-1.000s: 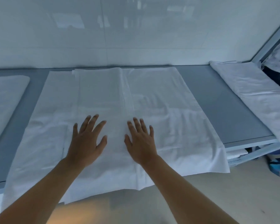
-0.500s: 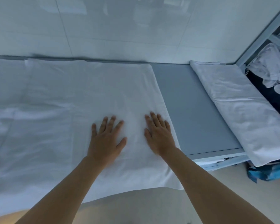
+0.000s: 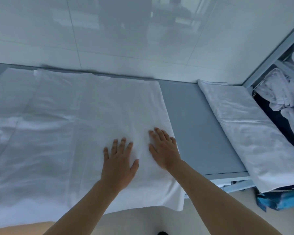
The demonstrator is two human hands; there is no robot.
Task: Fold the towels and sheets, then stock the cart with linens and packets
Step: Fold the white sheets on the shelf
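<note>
A: Fingers are straight and spread on both hands, gripping nothing. The left hand (image 3: 118, 164) and right hand (image 3: 163, 150) lie palm-down, side by side, on the white sheet (image 3: 71, 126).

B: Where is the sheet itself?

A: Spread flat over the grey table (image 3: 193, 126), its far edge against the tiled wall (image 3: 126, 39), its near edge hanging off the front. The right hand sits just inside the sheet's right edge.

B: Why flat palms?

A: I'd judge they're pressing out creases so the layers lie true for the next fold. Pinching would only bunch the cloth.

B: And on the right?

A: Another folded sheet (image 3: 255, 133) lies apart at the table's end, probably kept clear; crumpled white linens (image 3: 285, 92) lie heaped beyond it.
</note>
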